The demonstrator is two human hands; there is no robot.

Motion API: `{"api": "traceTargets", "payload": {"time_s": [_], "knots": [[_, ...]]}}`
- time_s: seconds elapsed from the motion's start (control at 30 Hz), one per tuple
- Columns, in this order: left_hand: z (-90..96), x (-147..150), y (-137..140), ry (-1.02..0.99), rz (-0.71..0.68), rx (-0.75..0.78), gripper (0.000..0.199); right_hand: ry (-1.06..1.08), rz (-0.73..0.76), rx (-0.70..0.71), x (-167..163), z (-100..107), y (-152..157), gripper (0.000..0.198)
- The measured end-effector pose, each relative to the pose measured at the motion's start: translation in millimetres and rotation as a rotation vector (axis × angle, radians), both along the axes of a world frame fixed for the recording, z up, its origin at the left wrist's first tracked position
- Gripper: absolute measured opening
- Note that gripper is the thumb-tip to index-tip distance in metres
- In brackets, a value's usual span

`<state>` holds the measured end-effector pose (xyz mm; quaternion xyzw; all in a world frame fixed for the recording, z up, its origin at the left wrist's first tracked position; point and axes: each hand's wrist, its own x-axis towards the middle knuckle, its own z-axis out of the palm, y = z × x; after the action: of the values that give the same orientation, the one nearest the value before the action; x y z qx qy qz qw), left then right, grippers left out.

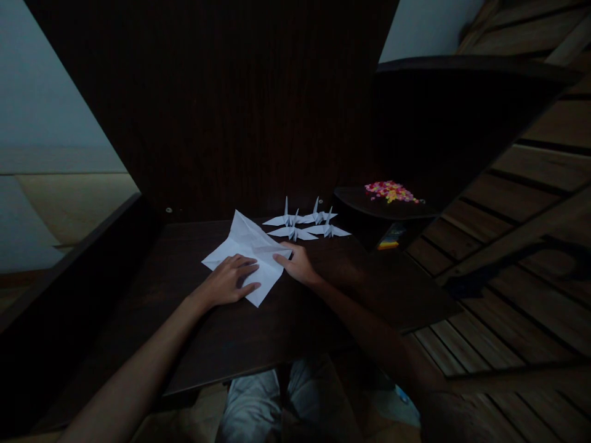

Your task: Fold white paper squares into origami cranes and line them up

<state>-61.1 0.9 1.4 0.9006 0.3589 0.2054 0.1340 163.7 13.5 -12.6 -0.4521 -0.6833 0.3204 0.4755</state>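
A square sheet of white paper (244, 240) with crease lines lies turned cornerwise on the dark desk. Flat on its lower left part rests my left hand (231, 278), fingers spread and pressing the sheet. My right hand (298, 261) pinches the paper's right corner between thumb and fingers, and the sheet is slightly raised there. Just behind the paper, several folded white paper cranes (293, 232) stand in a cluster, wings spread and necks upright.
The dark wooden desk (194, 351) has a tall back panel (221, 111) and a raised left side. On a small rounded shelf (351, 200) at the right lies a heap of pink and yellow bits (392, 191). Below the shelf sits a small colourful item (390, 237). Wooden slats (517, 203) stand further right.
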Motion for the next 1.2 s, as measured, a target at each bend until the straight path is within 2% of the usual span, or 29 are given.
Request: {"api": "traceTargets", "payload": {"time_s": [0.1, 0.2, 0.37, 0.47, 0.53, 0.6, 0.67, 0.77, 0.83, 0.97, 1.07, 1.13, 1.2], "knots": [[-2.1, 0, 1, -0.001, 0.022, 0.021, 0.047, 0.063, -0.015, -0.027, -2, -3, 3, 0.022], [-5.2, 0, 3, -0.006, 0.068, 0.082, 0.053, 0.222, -0.016, -0.090, -3, -7, 7, 0.026], [-3.2, -5, 8, -0.037, 0.261, 0.233, 0.053, 0.455, -0.118, -0.206, -2, -6, 13, 0.025], [4.2, -17, 12, -0.052, 0.310, 0.234, 0.050, 0.610, -0.161, -0.208, 0, 2, 13, 0.027], [9.4, -26, 14, -0.043, 0.253, 0.226, 0.056, 0.723, -0.171, -0.210, 2, 7, 13, 0.025], [12.9, -33, 15, 0.037, 0.132, 0.216, 0.072, 0.837, -0.186, -0.209, 5, 11, 15, 0.022], [13.6, -36, 16, 0.092, 0.081, 0.268, 0.082, 0.941, -0.205, -0.218, 6, 13, 16, 0.019], [10.8, -33, 16, 0.085, 0.122, 0.377, 0.075, 1.046, -0.209, -0.254, 7, 15, 17, 0.017], [8.4, -29, 16, 0.065, 0.138, 0.417, 0.069, 1.064, -0.157, -0.279, 6, 16, 16, 0.015], [7.1, -23, 12, 0.101, 0.065, 0.412, 0.078, 1.043, -0.011, -0.364, 2, 18, 10, 0.018], [7.9, -20, 10, 0.121, 0.050, 0.398, 0.089, 1.040, 0.046, -0.404, 0, 19, 7, 0.020], [7.7, -18, 9, 0.105, 0.049, 0.408, 0.087, 1.035, 0.062, -0.425, -1, 17, 6, 0.020], [7.0, -18, 10, 0.063, 0.036, 0.418, 0.075, 1.029, 0.072, -0.441, -2, 15, 7, 0.021]]}}
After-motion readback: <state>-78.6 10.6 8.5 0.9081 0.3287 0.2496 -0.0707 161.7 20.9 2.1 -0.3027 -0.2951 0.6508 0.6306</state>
